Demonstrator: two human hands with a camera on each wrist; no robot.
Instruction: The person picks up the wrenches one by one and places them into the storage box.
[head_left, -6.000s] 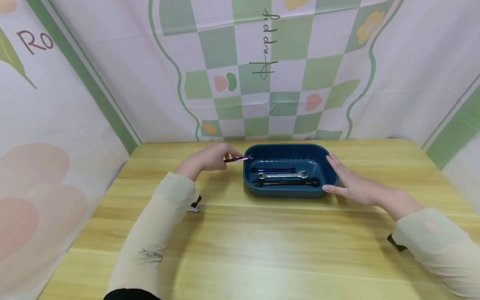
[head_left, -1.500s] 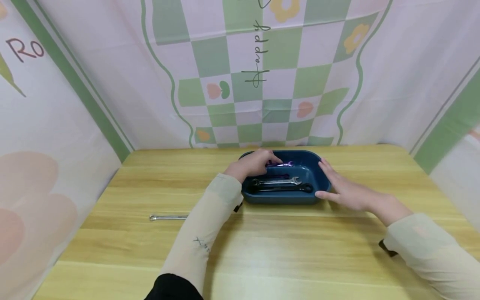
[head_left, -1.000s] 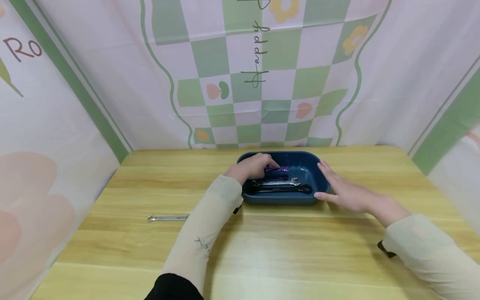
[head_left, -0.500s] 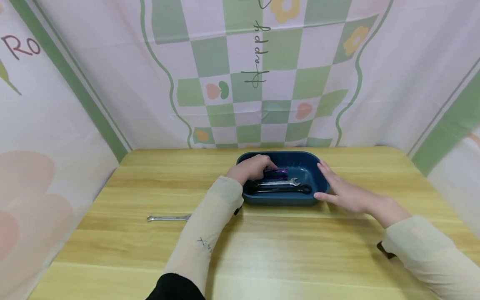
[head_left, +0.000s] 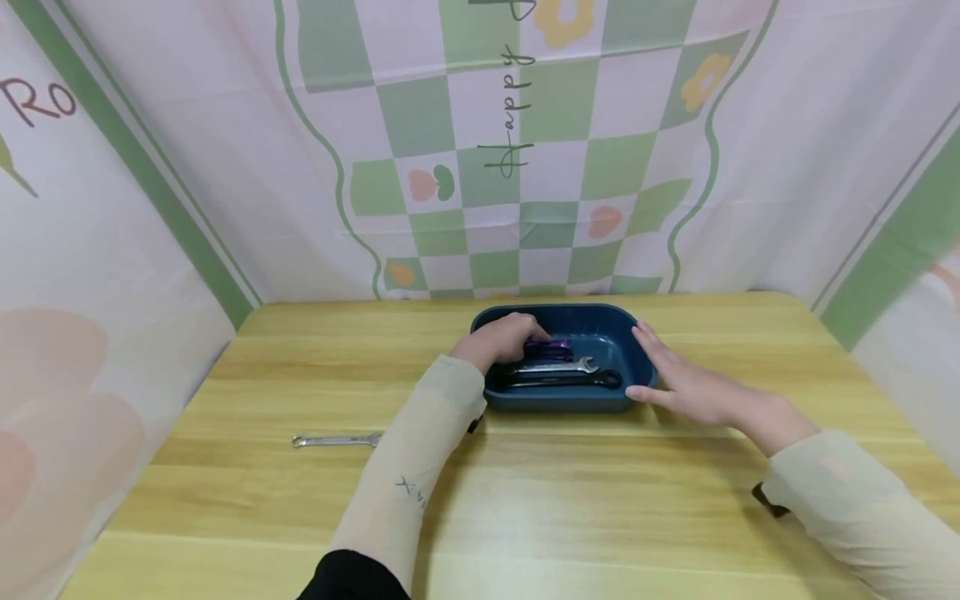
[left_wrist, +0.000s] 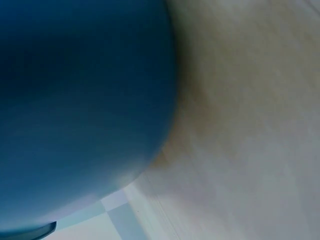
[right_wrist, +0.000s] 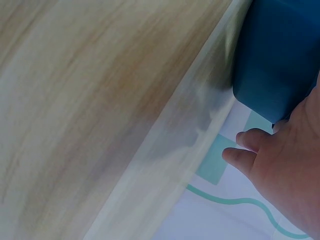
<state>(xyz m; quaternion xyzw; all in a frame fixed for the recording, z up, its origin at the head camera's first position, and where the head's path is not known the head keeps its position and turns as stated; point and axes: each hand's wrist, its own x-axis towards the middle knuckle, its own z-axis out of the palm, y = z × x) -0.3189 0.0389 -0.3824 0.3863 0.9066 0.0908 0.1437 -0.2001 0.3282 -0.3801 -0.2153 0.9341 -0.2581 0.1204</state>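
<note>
My left hand (head_left: 504, 337) reaches over the left end of a dark blue tray (head_left: 558, 403) and pinches a shiny purple wrench (head_left: 558, 342) low inside it. Close alongside lies a darker purple wrench (head_left: 553, 357), partly covered by that hand. Nearer the front wall are a silver open-end wrench (head_left: 573, 366) and a black wrench (head_left: 573, 380). My right hand (head_left: 697, 387) rests on the tray's right end, fingers extended and thumb spread. The right wrist view shows this hand (right_wrist: 292, 162) against the tray wall (right_wrist: 272, 60). In the left wrist view, only the tray's outer wall (left_wrist: 95, 110) shows, not the fingers.
Another silver wrench (head_left: 333, 440) lies on the wooden table (head_left: 570, 500), left of my left forearm, its right end close to the sleeve. A patterned cloth (head_left: 487, 225) hangs behind the table's far edge.
From left of the tray, my left hand has carried the purple wrench inside, then lowered it towards the other wrenches. My right hand stays at the right end.
</note>
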